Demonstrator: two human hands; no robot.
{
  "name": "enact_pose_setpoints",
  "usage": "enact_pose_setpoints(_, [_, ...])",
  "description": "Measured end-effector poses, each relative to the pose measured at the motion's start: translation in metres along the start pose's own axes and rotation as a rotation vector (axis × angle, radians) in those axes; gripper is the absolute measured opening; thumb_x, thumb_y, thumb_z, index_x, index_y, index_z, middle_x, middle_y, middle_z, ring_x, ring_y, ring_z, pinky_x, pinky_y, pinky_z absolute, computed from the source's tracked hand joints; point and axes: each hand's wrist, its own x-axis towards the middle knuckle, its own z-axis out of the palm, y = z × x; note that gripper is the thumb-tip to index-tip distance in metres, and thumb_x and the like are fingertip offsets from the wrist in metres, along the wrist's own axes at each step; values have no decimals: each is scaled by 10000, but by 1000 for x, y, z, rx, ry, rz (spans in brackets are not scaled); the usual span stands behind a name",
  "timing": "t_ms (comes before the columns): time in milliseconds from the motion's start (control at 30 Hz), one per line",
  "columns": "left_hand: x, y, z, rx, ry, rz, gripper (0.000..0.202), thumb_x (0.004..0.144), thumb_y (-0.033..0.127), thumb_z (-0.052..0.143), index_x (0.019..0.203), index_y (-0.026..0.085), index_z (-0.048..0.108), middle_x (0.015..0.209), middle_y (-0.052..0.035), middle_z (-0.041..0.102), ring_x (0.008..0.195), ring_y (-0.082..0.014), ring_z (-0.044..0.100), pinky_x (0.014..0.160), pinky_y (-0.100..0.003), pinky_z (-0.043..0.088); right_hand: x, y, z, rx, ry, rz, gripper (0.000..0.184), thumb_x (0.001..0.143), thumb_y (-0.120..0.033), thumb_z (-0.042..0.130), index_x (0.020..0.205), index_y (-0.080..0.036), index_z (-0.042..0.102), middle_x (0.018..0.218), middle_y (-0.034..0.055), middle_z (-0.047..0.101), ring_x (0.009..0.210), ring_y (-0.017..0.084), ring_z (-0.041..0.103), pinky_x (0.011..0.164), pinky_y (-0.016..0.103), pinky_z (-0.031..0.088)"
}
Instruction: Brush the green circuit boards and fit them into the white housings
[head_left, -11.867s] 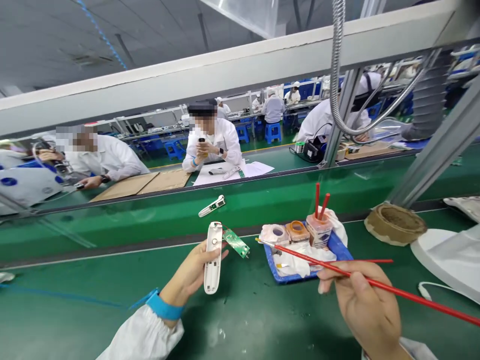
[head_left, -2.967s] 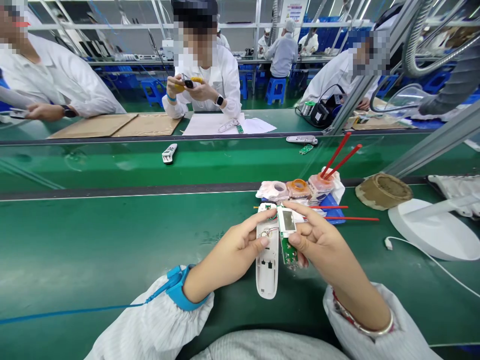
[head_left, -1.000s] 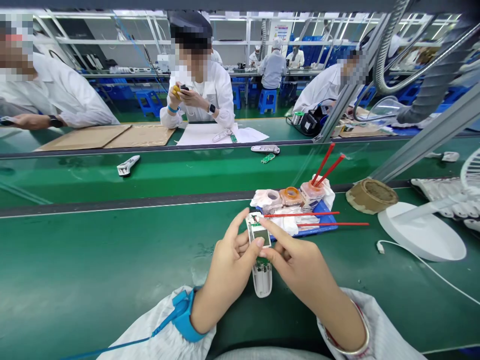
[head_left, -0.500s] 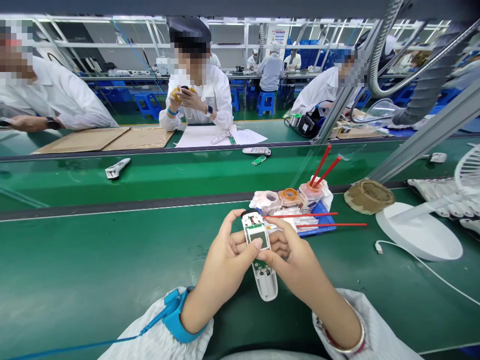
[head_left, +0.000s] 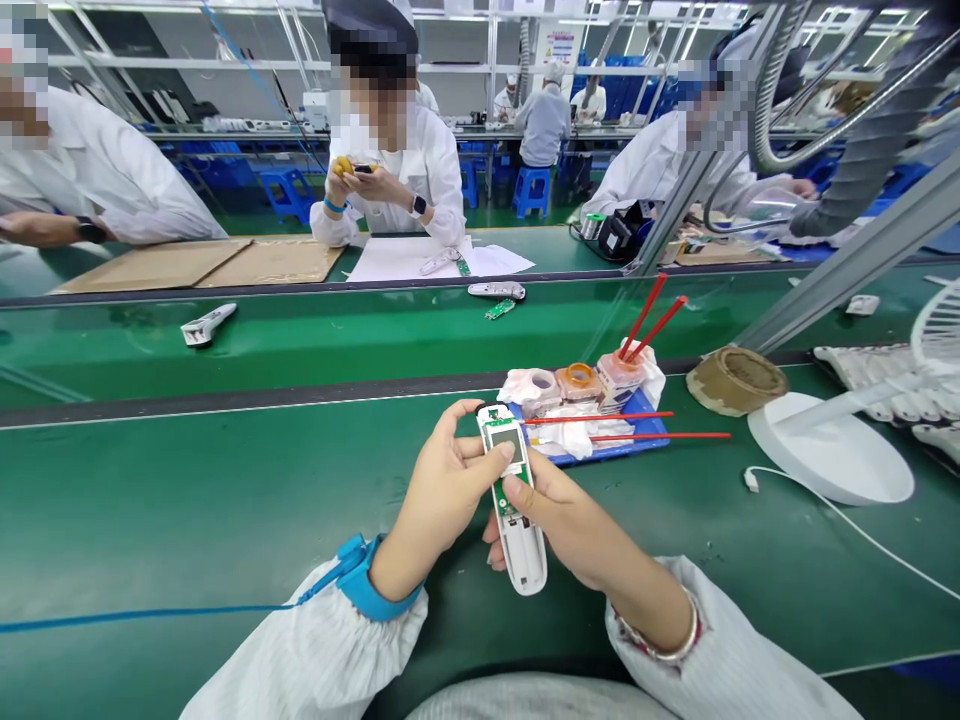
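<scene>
Holding circuit board in white casing

Nothing legible; the distant poster is too small.

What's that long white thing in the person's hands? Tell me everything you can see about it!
It's a white plastic casing, long and narrow with a rounded end, held tilted above the green bench. It lies open, with a green circuit board on top of it, and the board carries a small grey display. The left hand grips the upper end, its thumb by the display. The right hand presses its thumb on the board, with fingers curled beneath the casing.
</scene>
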Motion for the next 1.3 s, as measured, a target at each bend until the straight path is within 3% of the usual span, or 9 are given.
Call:
enact_pose_setpoints(133, [0,-1,-1,17,10,-14,536,737,265,679,1164,190,362,585,31,653,465,-107,577,494,-196,458,3,1,4,76,13,-10,470,823,-466,587,1168,-205,405,691,13,646,560,164,648,536,299,536])
enact_pose_setpoints(333, [-6,0,-2,7,-62,-101,673,777,294,626,1334,218,256,526,68,582,295,-78,436,289,-160,338,-2,5,11,190,39,-61,442,797,-408,642,1121,-192,432,699,12,640,533,128,614,504,244,509])
enact_pose_setpoints(633, [0,5,-8,63,-133,-97,764,805,305,600,1431,289,162,583,58,596,365,-70,466,354,-159,353,9,6,9,259,34,-52,511,776,-396,680,1175,-187,439,764,18,647,631,154,648,623,309,532])
enact_pose_setpoints(733, [40,14,-27,115,-29,4,790,759,297,649,1414,197,218,731,-16,674,621,-138,630,576,-239,495,9,6,-7,313,64,-75,630,785,-395,680,1301,-198,377,1081,95,629,971,186,624,902,362,457])
enact_pose_setpoints(800, [86,24,-48,356,113,74,726,794,295,593,1403,149,226,868,-78,689,779,-185,656,692,-304,512,4,7,-21,307,64,-40,656,793,-391,674,1335,-198,360,1270,133,535,1104,198,560,996,380,387])
enact_pose_setpoints(933, [191,38,-74,789,231,86,599,833,228,521,1371,92,295,1024,-145,645,918,-229,621,796,-367,486,-9,6,-52,258,51,22,501,807,-328,670,1232,-130,495,1105,148,643,944,212,641,896,387,462])
enact_pose_setpoints(1100, [290,21,-38,1081,46,104,382,859,295,547,1213,160,499,1140,-94,579,959,-213,590,820,-422,491,-13,-8,-84,449,325,-45,293,819,-287,650,1056,-130,578,781,81,707,688,158,669,654,266,530])
enact_pose_setpoints(1200, [328,2,-6,1216,-67,108,353,863,302,543,1185,160,518,1183,-95,554,996,-219,575,829,-434,489,-14,-18,-99,564,468,-16,279,821,-268,646,1045,-115,579,744,92,710,652,160,675,624,253,544])
enact_pose_setpoints(1300, [357,-5,9,1324,-140,102,339,862,302,544,1169,158,530,1181,-94,556,1004,-220,572,833,-437,487,-15,-22,-108,643,467,54,301,826,-262,639,1061,-83,583,764,123,714,666,182,686,634,271,561])
